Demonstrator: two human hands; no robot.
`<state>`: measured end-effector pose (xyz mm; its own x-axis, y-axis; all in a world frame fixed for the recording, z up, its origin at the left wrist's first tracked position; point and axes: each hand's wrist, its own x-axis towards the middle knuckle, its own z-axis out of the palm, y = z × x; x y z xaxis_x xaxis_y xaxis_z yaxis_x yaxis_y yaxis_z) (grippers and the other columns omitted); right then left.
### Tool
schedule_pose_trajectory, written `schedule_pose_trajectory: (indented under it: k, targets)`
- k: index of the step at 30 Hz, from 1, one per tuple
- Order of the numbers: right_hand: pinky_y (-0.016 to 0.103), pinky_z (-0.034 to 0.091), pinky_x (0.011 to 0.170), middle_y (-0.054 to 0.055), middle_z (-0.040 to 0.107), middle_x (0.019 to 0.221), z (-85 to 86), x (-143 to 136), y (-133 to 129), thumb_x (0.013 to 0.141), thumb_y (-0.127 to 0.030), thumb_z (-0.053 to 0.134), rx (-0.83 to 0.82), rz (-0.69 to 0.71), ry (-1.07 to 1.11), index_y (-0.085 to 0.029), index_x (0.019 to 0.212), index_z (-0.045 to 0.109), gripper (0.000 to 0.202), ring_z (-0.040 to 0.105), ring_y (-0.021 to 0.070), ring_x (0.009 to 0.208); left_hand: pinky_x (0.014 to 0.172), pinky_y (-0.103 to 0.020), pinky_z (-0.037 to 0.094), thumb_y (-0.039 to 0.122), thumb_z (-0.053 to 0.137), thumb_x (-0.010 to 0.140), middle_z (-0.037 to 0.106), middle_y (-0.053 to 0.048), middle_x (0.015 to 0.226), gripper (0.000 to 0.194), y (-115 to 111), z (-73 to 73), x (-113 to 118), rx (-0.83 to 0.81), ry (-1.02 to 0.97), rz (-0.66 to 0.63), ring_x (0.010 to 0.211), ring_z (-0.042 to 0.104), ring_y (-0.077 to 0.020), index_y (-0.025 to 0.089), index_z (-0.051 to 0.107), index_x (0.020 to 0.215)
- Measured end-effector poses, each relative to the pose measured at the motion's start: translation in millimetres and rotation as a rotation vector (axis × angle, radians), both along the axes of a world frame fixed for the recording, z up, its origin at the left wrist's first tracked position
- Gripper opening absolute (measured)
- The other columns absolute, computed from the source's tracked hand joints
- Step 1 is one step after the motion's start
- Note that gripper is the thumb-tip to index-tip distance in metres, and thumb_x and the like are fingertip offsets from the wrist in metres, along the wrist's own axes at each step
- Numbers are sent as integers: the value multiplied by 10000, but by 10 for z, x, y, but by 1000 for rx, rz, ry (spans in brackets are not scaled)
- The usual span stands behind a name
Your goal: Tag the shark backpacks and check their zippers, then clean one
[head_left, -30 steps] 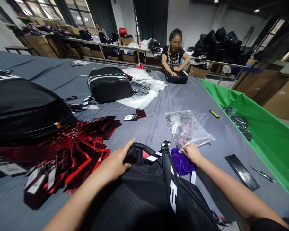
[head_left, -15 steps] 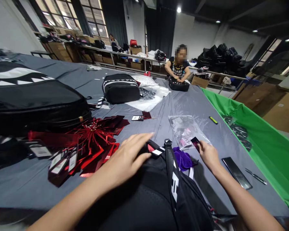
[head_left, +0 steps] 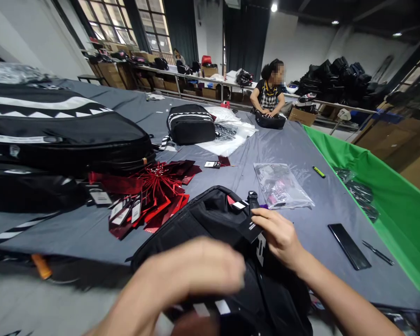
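A black backpack [head_left: 210,224] with a checked black-and-white strip near its top lies at the table's front edge, below my hands. My right hand [head_left: 282,238] pinches a black hang tag [head_left: 249,228] with small white marks, over the shoulder strap by the buckle [head_left: 252,196]. Smeared by motion, my left hand [head_left: 196,273] hovers over the lower part of the bag; its fingers cannot be made out. A bit of purple cloth [head_left: 263,206] peeks out behind the right hand. To the left, dark red tags [head_left: 161,186] lie fanned out, with several white barcode labels [head_left: 121,212] beside them.
Large black bags [head_left: 66,135] fill the left of the table. Farther back lie a small black bag [head_left: 191,125] and plastic wrapping [head_left: 227,137]. A clear pouch [head_left: 283,186], black phone-like slab [head_left: 349,246], tweezers-like tool [head_left: 378,253] and green fabric edge [head_left: 388,205] are at right. A co-worker [head_left: 269,95] handles a bag opposite.
My right hand has brought the tag left onto the backpack strap. My left hand has come off the bag's top and moved down towards me. The view has shifted, and the co-worker's head has turned.
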<state>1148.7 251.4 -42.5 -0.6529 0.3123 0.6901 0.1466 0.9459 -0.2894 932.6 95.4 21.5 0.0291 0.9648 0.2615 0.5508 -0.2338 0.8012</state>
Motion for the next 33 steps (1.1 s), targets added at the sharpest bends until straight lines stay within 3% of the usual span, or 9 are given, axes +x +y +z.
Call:
schedule_pose_trajectory:
  k: [2,7,11,15,18,22,26,30,33]
  targets:
    - [387,554,863,161,646,1201,21,-85,-93,919,-71,449,63,77,5,-187,1204,596,341,612,218,1121,840,-390,566,473,487,928,628,-101,1226,392,164,-82,-23,-111,-169,57,1117,609,-252,264,577,1248]
    - [411,551,889,174,617,1255,-15,-248,-258,960,-159,455,63,166,50,-203,1270,578,336,589,238,1169,569,-248,512,386,682,773,606,7,762,404,470,-454,71,-572,-598,-182,648,641,-143,162,560,1087]
    - [346,560,865,132,615,1279,-109,-259,-288,953,-192,511,-427,-42,195,-235,1388,451,442,639,199,1087,513,-198,462,368,677,782,580,29,673,319,494,-590,51,-456,-646,34,555,623,-110,136,560,968]
    - [264,537,740,27,710,939,-165,-359,-312,925,-309,597,-797,-92,67,-216,1059,633,167,674,158,852,521,-207,478,329,677,781,637,-6,739,308,510,-646,11,-417,-675,101,586,653,-126,128,574,990]
    - [232,480,643,-11,657,753,-178,-470,-305,930,-304,571,-763,-62,-23,-198,854,645,150,612,120,676,581,-231,514,299,668,788,653,-17,796,238,522,-691,-11,-359,-689,101,641,646,-121,132,590,940]
    - [231,448,576,-19,617,708,-162,-547,-153,953,-305,514,-686,-146,-8,-202,866,576,148,600,121,626,765,-309,539,289,641,833,695,-47,914,204,549,-699,-168,-171,-466,145,842,658,-167,156,627,987]
    - [258,465,587,-2,625,718,-136,-544,58,945,-226,504,-305,-282,17,-207,947,568,67,611,134,605,855,-333,512,315,668,827,678,-78,1113,306,647,-680,-377,45,-160,310,998,629,-196,195,652,1108]
    - [307,526,714,80,687,904,-177,-531,116,932,-105,468,-16,-55,-56,-196,1046,599,196,657,176,810,489,-233,453,586,450,912,689,-63,823,586,720,-695,-402,-313,-604,126,585,635,-139,145,504,1294]
    - [342,545,812,115,692,1084,-228,-546,78,916,-71,483,14,110,-84,-201,1100,621,264,658,208,995,525,-200,461,517,630,830,668,-26,774,589,711,-720,-341,-368,-810,97,622,633,-118,129,516,1258]
